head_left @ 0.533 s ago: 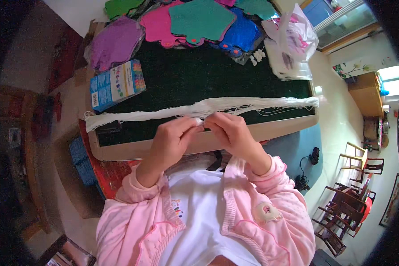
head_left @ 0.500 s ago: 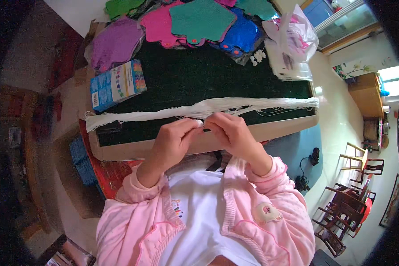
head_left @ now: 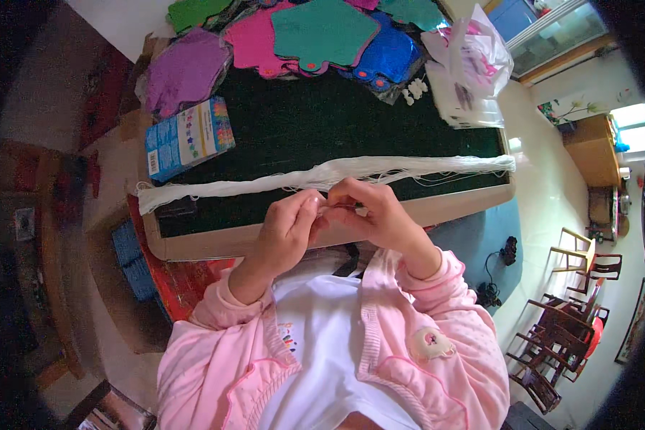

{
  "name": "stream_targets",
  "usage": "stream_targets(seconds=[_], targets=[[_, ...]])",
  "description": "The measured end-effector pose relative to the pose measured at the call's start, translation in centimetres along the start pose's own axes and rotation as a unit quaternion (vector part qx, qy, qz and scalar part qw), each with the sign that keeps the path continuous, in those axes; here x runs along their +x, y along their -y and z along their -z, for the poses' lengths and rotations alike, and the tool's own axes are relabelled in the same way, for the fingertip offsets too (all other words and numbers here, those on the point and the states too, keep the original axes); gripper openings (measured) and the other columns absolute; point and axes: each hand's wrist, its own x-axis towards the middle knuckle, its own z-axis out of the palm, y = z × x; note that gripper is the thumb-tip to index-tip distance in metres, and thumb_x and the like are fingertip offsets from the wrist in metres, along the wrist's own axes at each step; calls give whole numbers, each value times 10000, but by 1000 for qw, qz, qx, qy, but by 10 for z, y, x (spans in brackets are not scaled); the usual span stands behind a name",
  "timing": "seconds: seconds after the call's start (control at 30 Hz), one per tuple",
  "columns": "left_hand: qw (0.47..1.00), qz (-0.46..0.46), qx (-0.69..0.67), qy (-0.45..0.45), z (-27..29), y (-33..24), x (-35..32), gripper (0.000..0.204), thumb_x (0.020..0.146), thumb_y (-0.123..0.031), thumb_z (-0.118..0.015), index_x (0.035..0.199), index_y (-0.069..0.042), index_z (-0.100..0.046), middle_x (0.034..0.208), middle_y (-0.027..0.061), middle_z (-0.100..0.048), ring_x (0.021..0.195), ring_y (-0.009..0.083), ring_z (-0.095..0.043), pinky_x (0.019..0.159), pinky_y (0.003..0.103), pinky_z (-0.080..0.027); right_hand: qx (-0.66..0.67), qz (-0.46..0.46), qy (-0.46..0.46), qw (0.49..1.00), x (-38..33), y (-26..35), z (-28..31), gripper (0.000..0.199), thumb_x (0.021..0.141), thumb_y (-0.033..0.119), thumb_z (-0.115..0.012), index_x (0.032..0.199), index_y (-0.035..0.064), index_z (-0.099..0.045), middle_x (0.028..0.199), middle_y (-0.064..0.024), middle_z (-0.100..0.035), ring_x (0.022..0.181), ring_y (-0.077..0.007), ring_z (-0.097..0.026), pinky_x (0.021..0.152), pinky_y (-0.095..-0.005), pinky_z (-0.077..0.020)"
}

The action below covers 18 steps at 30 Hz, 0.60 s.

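Note:
A long bundle of white thread (head_left: 265,183) lies stretched across a dark green board (head_left: 315,129) with a pale wooden rim. My left hand (head_left: 288,231) and my right hand (head_left: 369,213) meet fingertip to fingertip just in front of the bundle, near the board's front edge. Both pinch something very small between thumb and fingers, most likely a strand of the thread; it is too fine to make out. Pink sleeves cover both forearms.
A blue box (head_left: 186,137) lies on the board's left end. Coloured felt shapes in purple (head_left: 183,68), pink, teal (head_left: 322,29) and blue are piled at the far side. A white plastic bag (head_left: 469,68) stands at the far right. Wooden chairs (head_left: 562,337) stand on the floor to the right.
Both hands have drawn slightly back toward me, off the thread bundle, with the fingertips still pressed together.

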Motion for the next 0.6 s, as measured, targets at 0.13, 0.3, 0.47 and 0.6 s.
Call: stream_targets(seconds=[0.13, 0.3, 0.47, 0.6], targets=[[992, -87, 87, -33, -9, 2, 4, 218, 951, -184, -395, 895, -35, -545, 642, -15, -493, 516, 44, -436, 454, 212, -351, -44, 22, -22, 999, -5, 1, 3, 133, 776, 21, -635, 884, 4, -559, 788, -95, -608, 711, -191, -613, 625, -274, -467], [998, -37, 31, -35, -8, -12, 3, 138, 937, -135, -419, 900, -15, -474, 646, 61, -522, 520, 96, -492, 511, 261, -422, -84, 35, -5, 996, -13, 3, -1, 156, 770, 32, -644, 901, 12, -562, 792, -93, -606, 712, -203, -614, 628, -273, -470], [999, -34, 24, -32, -2, -10, 0, 139, 940, -152, -418, 877, -42, -476, 702, -5, -480, 629, 51, -444, 561, 200, -376, -52, -1, -11, 999, -15, 7, -8, 252, 793, 84, -634, 1028, 56, -544, 804, -94, -597, 720, -216, -602, 632, -306, -476], [999, -4, 25, -32, 6, -10, -3, 130, 938, -146, -418, 882, -43, -473, 747, 11, -498, 707, 66, -468, 657, 211, -396, -29, -62, -25, 997, -13, 13, -16, 247, 773, 48, -666, 997, 29, -566, 797, -67, -608, 710, -140, -596, 631, -247, -464]])
